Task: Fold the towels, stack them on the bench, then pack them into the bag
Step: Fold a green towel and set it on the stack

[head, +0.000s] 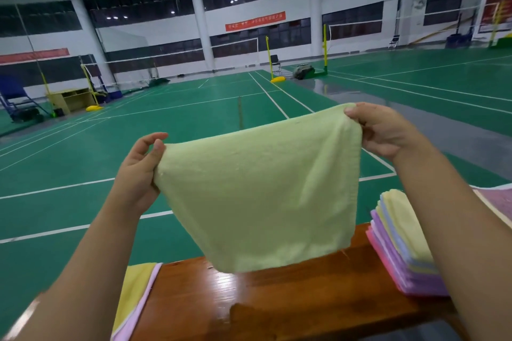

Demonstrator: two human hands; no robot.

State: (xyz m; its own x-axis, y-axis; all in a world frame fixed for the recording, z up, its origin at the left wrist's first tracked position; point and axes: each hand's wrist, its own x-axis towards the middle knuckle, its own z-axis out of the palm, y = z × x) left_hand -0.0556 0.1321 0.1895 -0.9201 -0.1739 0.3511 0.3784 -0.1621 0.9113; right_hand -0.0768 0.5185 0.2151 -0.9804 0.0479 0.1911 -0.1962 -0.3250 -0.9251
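The green badminton court (194,124) fills most of the frame, with nets and yellow posts toward the upper middle. Along the bottom runs the wooden desk (277,299), glossy and reddish. In the centre I hold a pale green towel (260,196) up in the air, its lower edge hanging just above the desk's far edge. At right centre, a stack of folded towels (401,246) sits on the desk in pink, purple, blue and yellow layers. At lower left, a yellow towel (135,293) with a pink one under it drapes over the desk's end.

My hands are well apart: my left hand (138,174) pinches the towel's left top corner, my right hand (388,130) pinches the right top corner, higher in the frame. No bag is in view.

The risks I see: with the towel held tilted, the fold may come out skewed; a thin pinch could slip and drop a corner to the floor; and my right forearm passes close beside the stack, so a careless sweep could topple it.
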